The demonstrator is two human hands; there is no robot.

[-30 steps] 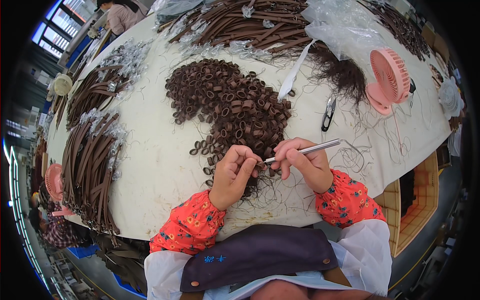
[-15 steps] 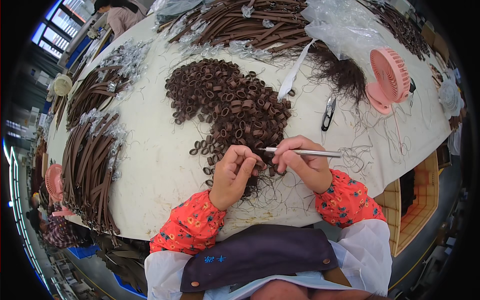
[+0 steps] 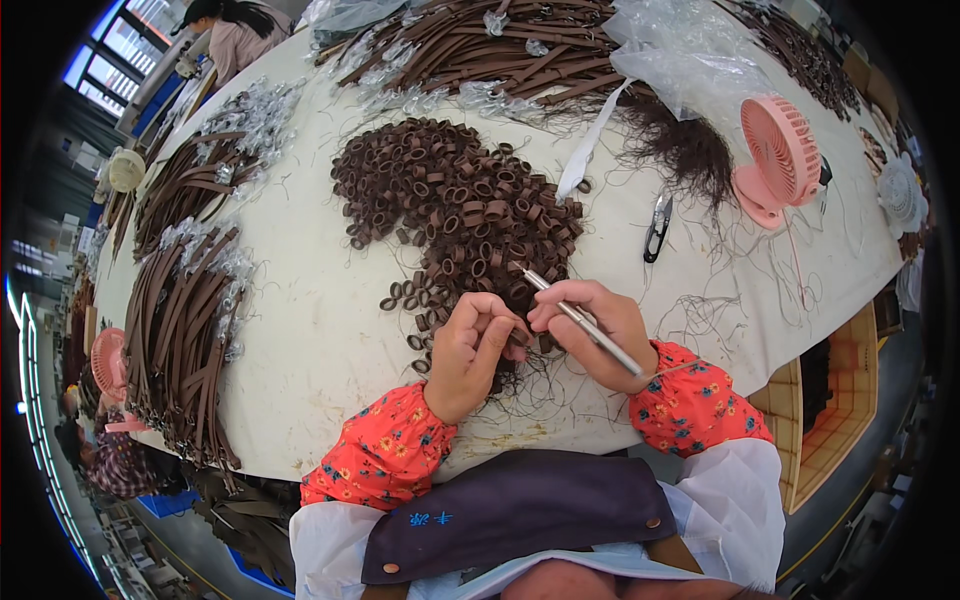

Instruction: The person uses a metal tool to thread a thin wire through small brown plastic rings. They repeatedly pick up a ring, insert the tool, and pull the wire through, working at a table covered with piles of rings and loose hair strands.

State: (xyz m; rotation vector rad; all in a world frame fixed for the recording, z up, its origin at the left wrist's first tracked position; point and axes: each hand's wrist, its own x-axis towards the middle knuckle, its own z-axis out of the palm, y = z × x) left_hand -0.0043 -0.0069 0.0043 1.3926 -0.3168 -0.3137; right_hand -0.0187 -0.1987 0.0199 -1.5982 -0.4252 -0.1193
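Your left hand curls inward, grip pinched on a small brown loop at the near edge of the loop pile. Your right hand slants beside it, clamped around the silver tool, tip angled forward and leftward over the pile.

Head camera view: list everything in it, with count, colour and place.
loops: many, brown, heaped mid-table
straps: several bundles, brown, table's left and far sides
plastic wrap: several pieces, clear, around straps
threads: many, dark, right half
strip: one, white, beyond loops
snips: one, black-silver, right of loops
pink fans: two, table's right and left edges
table: one, off-white, centre
people: at least two, pink and plaid tops, left background
rod: one, silver, right hand
apron: one, dark purple, bottom
left hand: one, red sleeve, holding loop
right hand: one, red sleeve, holding rod
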